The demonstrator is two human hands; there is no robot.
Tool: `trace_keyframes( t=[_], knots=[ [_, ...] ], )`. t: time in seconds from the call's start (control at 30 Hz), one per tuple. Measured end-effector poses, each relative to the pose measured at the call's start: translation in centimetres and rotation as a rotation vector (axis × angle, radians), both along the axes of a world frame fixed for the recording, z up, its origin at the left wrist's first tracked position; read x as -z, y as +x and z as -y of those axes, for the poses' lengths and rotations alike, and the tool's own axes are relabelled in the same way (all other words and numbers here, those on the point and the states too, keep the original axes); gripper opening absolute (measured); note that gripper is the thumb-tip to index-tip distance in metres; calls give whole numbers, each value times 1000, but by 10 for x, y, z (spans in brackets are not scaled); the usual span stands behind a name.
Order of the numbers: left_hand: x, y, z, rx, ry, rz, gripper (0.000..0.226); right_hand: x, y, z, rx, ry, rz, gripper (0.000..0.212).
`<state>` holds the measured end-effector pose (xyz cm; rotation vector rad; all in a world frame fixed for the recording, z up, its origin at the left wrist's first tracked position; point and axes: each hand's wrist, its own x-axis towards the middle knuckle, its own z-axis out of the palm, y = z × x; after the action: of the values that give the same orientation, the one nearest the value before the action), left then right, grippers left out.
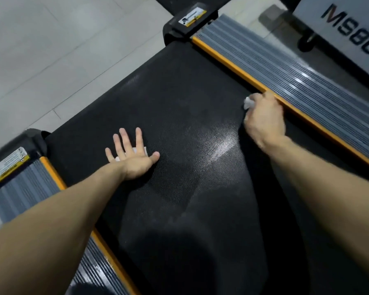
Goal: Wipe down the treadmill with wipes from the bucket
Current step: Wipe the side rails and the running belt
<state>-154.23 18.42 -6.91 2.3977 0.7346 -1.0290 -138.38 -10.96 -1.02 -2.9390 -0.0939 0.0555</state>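
head view is looking down on a black textured treadmill belt (179, 99), lying diagonally across a floor (41, 60) of pale grey tiles. a lighter sheen is showing on the belt between the two arms. a grey panel (339, 24) lettered "ms80" is standing at the upper right.

count: two hands, two wipes, two grey ribbed rails, two orange strips, and two black caps at the belt's far end, the left cap (30, 141) and the right cap (173, 30), each carrying one warning label.

the left hand (132, 156) is lying flat on the belt, fingers straight and spread wide, pressing a flat wipe (144, 149) down; only its white corners are showing. the right hand (264, 118) is curling round a bunched wipe (248, 103), holding it against the belt just beside the right orange strip (232, 62).

edges: the right rail (285, 81) is bordering that strip on its outer side. the left rail (26, 188) and left orange strip (53, 175) are passing under the left forearm. bare belt is lying open between the hands, which are well apart, and beyond them toward the caps.
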Motion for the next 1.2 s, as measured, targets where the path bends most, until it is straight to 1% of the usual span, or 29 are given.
trace_keyframes(
  t=[0.03, 0.07, 0.1, 0.13, 0.17, 0.2, 0.23, 0.27, 0.33, 0.37, 0.4, 0.43, 0.47, 0.53, 0.57, 0.6, 0.63, 0.67, 0.7, 0.77, 0.83, 0.87, 0.9, 0.97, 1.0, 1.03, 1.07, 1.1, 1.2],
  knots=[
    [-2, 0, 0, 6, -7, -12, 110, 1, -13, -21, -15, 37, -22, 25],
    [-3, 1, 0, 9, -18, -34, 121, 5, -34, -44, -118, 150, -69, 25],
    [-4, 1, -1, 16, -23, -55, 130, 10, -61, -64, -341, 244, -138, 27],
    [-5, 1, -1, 32, -21, -66, 138, 12, -89, -78, -653, 288, -238, 28],
    [-6, 0, -1, 50, -16, -73, 144, 15, -104, -84, -915, 234, -293, 29],
    [-7, 0, 0, 60, -22, -79, 147, 19, -99, -80, -1053, 191, -259, 28],
    [-8, -1, 0, 65, -40, -84, 149, 20, -80, -71, -992, 193, -194, 28],
    [-9, 0, 0, 66, -61, -88, 149, 21, -53, -59, -792, 200, -126, 27],
    [-13, 1, 0, 68, -72, -99, 149, 15, -1, -38, -296, 136, 19, 24],
    [-14, 2, 1, 71, -67, -108, 149, 13, 15, -34, -107, 110, 30, 23],
    [-15, 2, 2, 73, -60, -115, 149, 14, 20, -42, -7, 100, 19, 22],
    [-14, 2, 2, 74, -53, -116, 149, 16, 15, -62, -26, 100, 9, 22],
    [-14, 2, 3, 77, -49, -118, 150, 19, 3, -86, -134, 145, -21, 22],
    [-13, 2, 2, 83, -37, -119, 150, 28, -37, -130, -577, 234, -135, 23],
    [-13, 2, 2, 87, -36, -121, 149, 33, -50, -140, -792, 220, -170, 22],
    [-14, 3, 2, 87, -43, -125, 149, 36, -51, -141, -893, 200, -159, 20],
    [-15, 3, 1, 86, -55, -127, 149, 33, -40, -132, -844, 193, -113, 19],
    [-16, 3, 1, 86, -70, -128, 149, 32, -24, -116, -689, 169, -45, 18],
    [-18, 3, 1, 89, -81, -130, 148, 28, -9, -95, -477, 129, 7, 17],
    [-19, 3, 2, 101, -75, -138, 147, 19, 11, -56, -82, 76, 42, 18],
    [-20, 4, 3, 102, -65, -152, 146, 20, 20, -57, 121, 85, 64, 23],
    [-21, 4, 3, 101, -71, -153, 146, 23, 20, -78, 112, 87, 84, 24],
    [-21, 5, 2, 101, -77, -150, 146, 27, 19, -105, 25, 118, 92, 22],
    [-22, 6, 1, 95, -95, -153, 148, 36, 9, -159, -326, 188, 55, 17],
    [-23, 6, 2, 90, -96, -152, 148, 40, 6, -176, -475, 193, -20, 17],
    [-23, 6, 2, 92, -88, -146, 148, 40, 8, -184, -536, 184, -74, 20],
    [-24, 5, 3, 93, -78, -142, 148, 36, 14, -180, -501, 171, -99, 24],
    [-24, 5, 3, 90, -78, -147, 147, 34, 21, -164, -397, 151, -93, 28],
    [-23, 4, 2, 106, -96, -145, 146, 29, 28, -81, 34, 106, 37, 28]
  ],
)
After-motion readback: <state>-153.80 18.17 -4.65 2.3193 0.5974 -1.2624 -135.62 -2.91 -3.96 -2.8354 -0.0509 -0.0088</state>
